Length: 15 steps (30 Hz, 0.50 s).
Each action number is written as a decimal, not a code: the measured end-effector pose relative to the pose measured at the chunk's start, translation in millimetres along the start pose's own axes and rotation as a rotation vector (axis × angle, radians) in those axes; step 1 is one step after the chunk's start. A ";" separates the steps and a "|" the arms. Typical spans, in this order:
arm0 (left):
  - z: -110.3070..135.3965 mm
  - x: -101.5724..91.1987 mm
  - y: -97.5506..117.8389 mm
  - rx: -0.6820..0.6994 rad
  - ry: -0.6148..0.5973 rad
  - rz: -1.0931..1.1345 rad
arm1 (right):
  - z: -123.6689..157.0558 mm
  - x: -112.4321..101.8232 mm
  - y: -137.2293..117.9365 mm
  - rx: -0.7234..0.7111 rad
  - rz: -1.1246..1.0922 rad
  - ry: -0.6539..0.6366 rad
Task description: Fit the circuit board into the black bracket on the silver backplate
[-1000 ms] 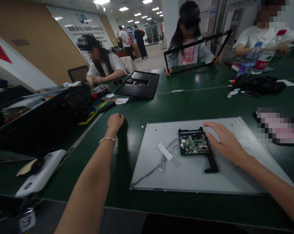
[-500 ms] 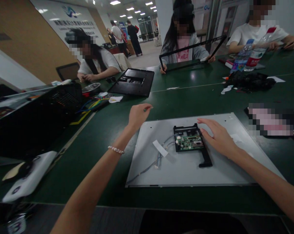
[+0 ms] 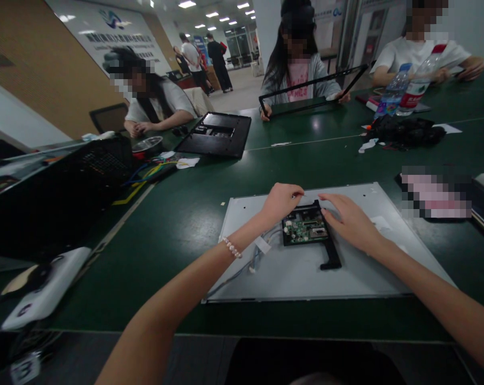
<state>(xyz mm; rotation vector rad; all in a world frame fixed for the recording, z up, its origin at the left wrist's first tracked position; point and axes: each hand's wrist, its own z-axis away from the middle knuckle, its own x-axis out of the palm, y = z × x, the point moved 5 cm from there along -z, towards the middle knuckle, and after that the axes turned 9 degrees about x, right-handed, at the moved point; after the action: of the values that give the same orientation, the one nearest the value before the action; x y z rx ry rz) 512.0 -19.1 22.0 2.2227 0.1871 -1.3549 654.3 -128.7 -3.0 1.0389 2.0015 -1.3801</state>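
Note:
A grey-white flat metal panel [image 3: 234, 286] lies on the table before me. On it sits a black plastic frame [image 3: 333, 258] holding a green circuit board [image 3: 306, 229]. Grey cables [image 3: 242, 271] run from the board to the left, with a white paper-like strip [image 3: 263, 245] across them. At the frame's upper left, my left hand [image 3: 282, 204] has its fingertips pinched together; anything between them is too small to make out. My right hand [image 3: 351, 222] has its fingers stretched out, thumb at the frame's right edge, apparently touching it.
A dark casing [image 3: 57, 198] stands at the left, behind a white device [image 3: 49, 289]. Further back lies a black panel [image 3: 213, 136]. A phone [image 3: 434, 198], bottles [image 3: 414, 88] and a dark heap [image 3: 406, 131] are on the right. Across the table, one person holds a black rectangular frame [image 3: 310, 85].
My left hand has moved right, from beyond the panel's left corner to the black frame's upper edge. A small pale scrap now shows on the table left of the panel. The right hand stays by the frame.

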 end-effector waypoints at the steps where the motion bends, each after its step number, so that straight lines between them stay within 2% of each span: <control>1: -1.6 3.6 -0.3 -0.009 -0.019 -0.009 | 0.4 2.6 0.3 -0.014 0.008 -0.025; 4: -4.9 10.3 -0.5 -0.024 -0.059 -0.028 | 2.3 11.1 1.1 -0.056 0.025 -0.112; 8: -5.4 8.5 0.5 -0.042 -0.042 -0.007 | 5.6 17.9 2.3 -0.056 -0.008 -0.221; 15: -3.0 2.3 -3.6 -0.089 0.004 0.067 | 8.2 16.6 -0.3 -0.060 -0.021 -0.305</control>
<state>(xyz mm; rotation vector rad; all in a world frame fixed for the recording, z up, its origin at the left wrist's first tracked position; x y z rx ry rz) 514.1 -14.9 19.8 2.1399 0.1697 -1.2817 644.1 -131.3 -18.2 0.7326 1.8203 -1.3870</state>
